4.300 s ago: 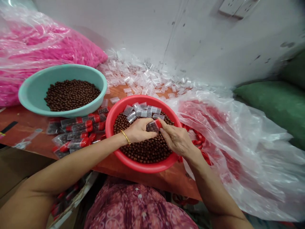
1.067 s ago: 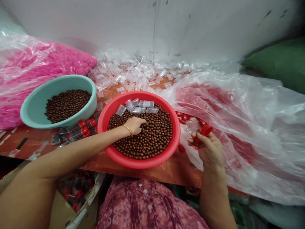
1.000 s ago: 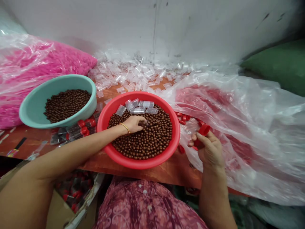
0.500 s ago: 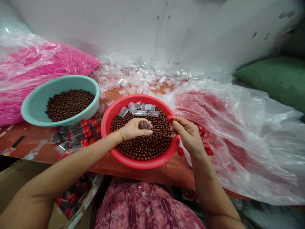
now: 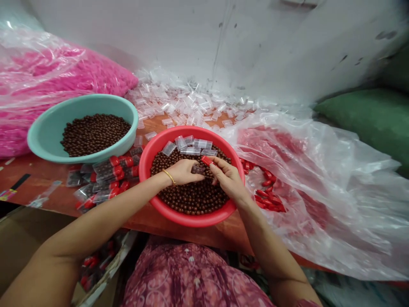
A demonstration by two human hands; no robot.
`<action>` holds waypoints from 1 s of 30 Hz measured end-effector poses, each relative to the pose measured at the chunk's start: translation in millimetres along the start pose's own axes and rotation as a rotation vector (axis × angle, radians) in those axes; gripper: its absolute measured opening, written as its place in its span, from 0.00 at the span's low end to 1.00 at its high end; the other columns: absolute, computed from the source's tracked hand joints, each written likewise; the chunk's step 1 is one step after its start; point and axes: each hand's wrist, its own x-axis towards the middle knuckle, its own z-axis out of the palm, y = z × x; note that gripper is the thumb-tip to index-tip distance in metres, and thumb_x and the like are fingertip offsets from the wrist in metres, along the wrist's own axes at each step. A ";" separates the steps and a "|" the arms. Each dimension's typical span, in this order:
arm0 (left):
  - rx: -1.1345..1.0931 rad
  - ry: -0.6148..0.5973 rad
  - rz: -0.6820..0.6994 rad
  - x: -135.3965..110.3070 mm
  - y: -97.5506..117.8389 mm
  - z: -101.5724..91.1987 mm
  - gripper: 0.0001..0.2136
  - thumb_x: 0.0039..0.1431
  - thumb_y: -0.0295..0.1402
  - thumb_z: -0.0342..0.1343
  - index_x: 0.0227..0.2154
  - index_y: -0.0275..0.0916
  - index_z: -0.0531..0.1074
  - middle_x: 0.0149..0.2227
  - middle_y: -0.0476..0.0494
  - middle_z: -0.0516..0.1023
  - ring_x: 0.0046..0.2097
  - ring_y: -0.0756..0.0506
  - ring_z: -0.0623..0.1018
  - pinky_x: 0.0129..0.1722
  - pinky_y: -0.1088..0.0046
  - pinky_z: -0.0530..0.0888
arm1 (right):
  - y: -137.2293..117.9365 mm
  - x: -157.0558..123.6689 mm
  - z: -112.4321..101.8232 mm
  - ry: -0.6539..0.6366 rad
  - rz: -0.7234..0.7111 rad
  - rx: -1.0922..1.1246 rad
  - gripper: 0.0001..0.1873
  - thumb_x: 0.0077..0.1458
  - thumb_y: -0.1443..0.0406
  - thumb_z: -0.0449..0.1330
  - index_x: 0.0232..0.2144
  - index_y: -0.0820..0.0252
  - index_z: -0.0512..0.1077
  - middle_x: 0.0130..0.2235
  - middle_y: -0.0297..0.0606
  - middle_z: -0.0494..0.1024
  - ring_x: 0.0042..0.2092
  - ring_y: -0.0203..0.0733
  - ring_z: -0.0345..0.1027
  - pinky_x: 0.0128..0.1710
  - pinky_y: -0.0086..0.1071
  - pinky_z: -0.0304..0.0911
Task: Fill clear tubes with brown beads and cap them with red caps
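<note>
Both hands meet over the red basin (image 5: 159,147), which is full of small brown balls (image 5: 191,200). My left hand (image 5: 183,171) is closed round a small clear tube (image 5: 198,169) filled with brown balls. My right hand (image 5: 226,177) pinches a red cap (image 5: 207,160) right at the tube's end. Several empty clear tubes (image 5: 191,146) lie on the balls at the basin's far side.
A teal basin (image 5: 47,132) of brown balls sits at the left, with filled red-capped tubes (image 5: 108,177) in front of it. Loose clear tubes (image 5: 188,102) are heaped by the wall. A clear bag of red caps (image 5: 303,170) spreads at the right, a pink-filled bag (image 5: 64,81) at the left.
My right hand came back from the bag of red caps with a cap and moved left to the tube in my left hand, which lifted slightly out of the balls.
</note>
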 end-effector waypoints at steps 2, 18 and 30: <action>-0.219 -0.056 -0.050 0.6 -2.9 -0.4 0.10 0.45 0.32 0.56 0.31 0.36 0.65 0.25 0.53 0.71 0.27 0.52 0.71 0.25 0.78 0.66 | 2.0 -0.6 0.2 0.005 0.018 0.031 0.18 0.52 0.56 0.57 0.44 0.56 0.71 0.29 0.31 0.72 0.20 0.28 0.55 0.18 0.24 0.56; -0.455 -0.255 -0.079 -3.9 0.3 -7.7 0.15 0.32 0.36 0.67 0.24 0.34 0.73 0.20 0.54 0.73 0.24 0.54 0.69 0.26 0.78 0.62 | -14.1 13.7 -15.6 -0.260 0.054 0.086 0.15 0.36 0.63 0.67 0.30 0.62 0.73 0.28 0.31 0.74 0.28 0.31 0.64 0.28 0.25 0.60; -0.497 -0.309 -0.004 -1.1 -4.0 -6.8 0.18 0.34 0.39 0.68 0.27 0.32 0.72 0.22 0.51 0.74 0.24 0.55 0.69 0.25 0.78 0.62 | -9.7 28.2 -27.3 -0.479 0.096 0.087 0.15 0.34 0.63 0.69 0.21 0.61 0.66 0.19 0.24 0.64 0.20 0.26 0.56 0.20 0.21 0.54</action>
